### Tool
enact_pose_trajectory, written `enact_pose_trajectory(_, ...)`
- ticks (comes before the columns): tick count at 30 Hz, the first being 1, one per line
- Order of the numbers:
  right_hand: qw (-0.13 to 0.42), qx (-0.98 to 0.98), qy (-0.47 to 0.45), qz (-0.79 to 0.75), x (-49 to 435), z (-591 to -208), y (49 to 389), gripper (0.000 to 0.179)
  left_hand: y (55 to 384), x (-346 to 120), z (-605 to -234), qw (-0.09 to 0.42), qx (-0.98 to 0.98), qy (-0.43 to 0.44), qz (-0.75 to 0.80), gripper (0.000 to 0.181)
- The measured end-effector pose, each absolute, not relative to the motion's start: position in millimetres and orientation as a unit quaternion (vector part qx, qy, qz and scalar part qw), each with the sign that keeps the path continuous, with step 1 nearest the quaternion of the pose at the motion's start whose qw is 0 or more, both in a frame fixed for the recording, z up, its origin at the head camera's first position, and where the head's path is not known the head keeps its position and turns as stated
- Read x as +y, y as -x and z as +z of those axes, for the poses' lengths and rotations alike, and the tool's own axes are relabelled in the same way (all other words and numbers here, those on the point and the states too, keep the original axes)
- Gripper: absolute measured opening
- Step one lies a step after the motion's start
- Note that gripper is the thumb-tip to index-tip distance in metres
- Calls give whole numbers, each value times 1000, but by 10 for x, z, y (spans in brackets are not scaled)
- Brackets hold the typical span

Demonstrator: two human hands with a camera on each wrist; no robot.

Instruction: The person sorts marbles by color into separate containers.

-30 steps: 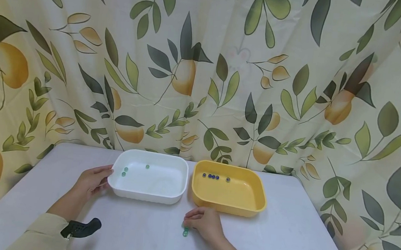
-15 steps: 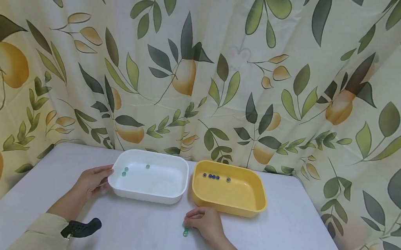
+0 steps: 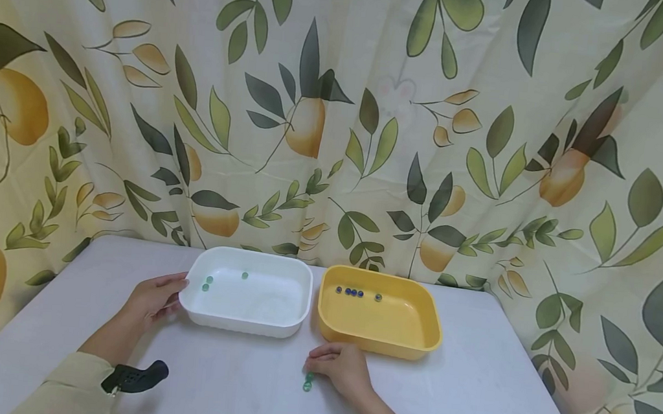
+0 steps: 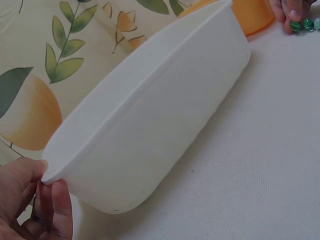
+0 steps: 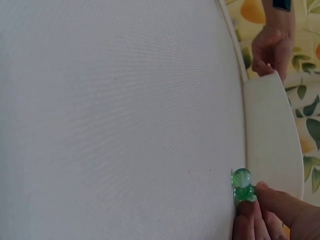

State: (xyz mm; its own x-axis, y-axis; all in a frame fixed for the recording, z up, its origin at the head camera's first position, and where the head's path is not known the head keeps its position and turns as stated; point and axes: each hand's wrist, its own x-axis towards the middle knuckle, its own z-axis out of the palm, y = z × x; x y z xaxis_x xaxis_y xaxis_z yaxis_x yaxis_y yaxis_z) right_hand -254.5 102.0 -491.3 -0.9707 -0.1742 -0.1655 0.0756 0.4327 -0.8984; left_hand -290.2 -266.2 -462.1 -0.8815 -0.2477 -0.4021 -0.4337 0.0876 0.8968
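Observation:
My left hand [image 3: 151, 298] pinches the left rim of a white plastic basin [image 3: 243, 323], thumb above and fingers beneath in the left wrist view. Inside the basin lie three green glass marbles, one being a marble [image 3: 245, 276] near the back wall. In front of a yellow basin [image 3: 379, 341], my right hand [image 3: 342, 370] is low at the table, its thumb and fingers pinching a green marble [image 5: 245, 193]. Another green marble [image 5: 241, 177] sits right beside it on the cloth. The left wrist view shows these green marbles [image 4: 308, 24] in a row at the fingertips.
Several dark blue marbles [image 3: 354, 293] lie in the yellow basin, just right of the white one. White cloth covers the table [image 3: 224, 387]. A leaf-and-fruit patterned curtain [image 3: 368, 190] hangs behind it. A black band [image 3: 133, 377] is on my left wrist.

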Motion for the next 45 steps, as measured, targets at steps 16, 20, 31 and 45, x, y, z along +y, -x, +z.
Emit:
enact_pose_trajectory(16, 145, 821, -2, -553, 1049, -4903, 2611, 22, 2907, -2666, -4593, 74, 734, 238, 632, 54)
enact_pose_trajectory(20, 148, 816, -11, -559, 1055, -4920, 2633, 23, 2907, -2669, -4596, 71, 735, 235, 632, 54)
enact_pose_trajectory(31, 178, 759, -25, -625, 1085, -4938, 2654, 29, 2909, -2676, -4617, 70, 735, 233, 633, 54)
enact_pose_trajectory(45, 216, 704, -55, -674, 1098, -4931, 2657, 33, 2915, -2660, -4639, 70, 734, 236, 633, 53)
